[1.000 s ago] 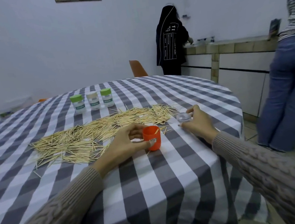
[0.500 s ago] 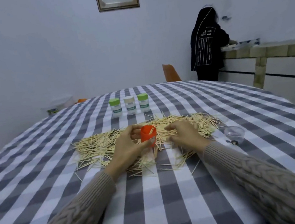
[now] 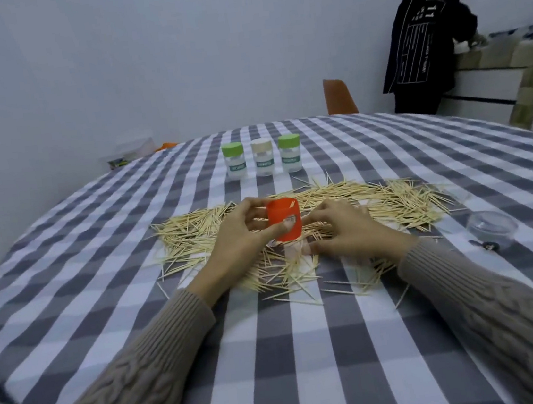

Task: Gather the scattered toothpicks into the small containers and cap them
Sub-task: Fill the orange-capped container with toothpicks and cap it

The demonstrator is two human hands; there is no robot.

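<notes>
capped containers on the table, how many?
3, in a row beyond the toothpicks: green-capped container at left, beige-capped container in the middle, second green-capped container at right.

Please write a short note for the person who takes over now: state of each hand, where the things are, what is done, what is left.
Left hand: holds the open orange container over the pile; at least one toothpick inside.
Right hand: palm down on the toothpicks, gathering; whether it grips any cannot be told.
Clear lid: on the table, at the right.
Three capped containers: in a row behind the pile; contents unclear.
Done: filling barely begun.
Left: gather nearly all toothpicks, cap the orange container.
</notes>
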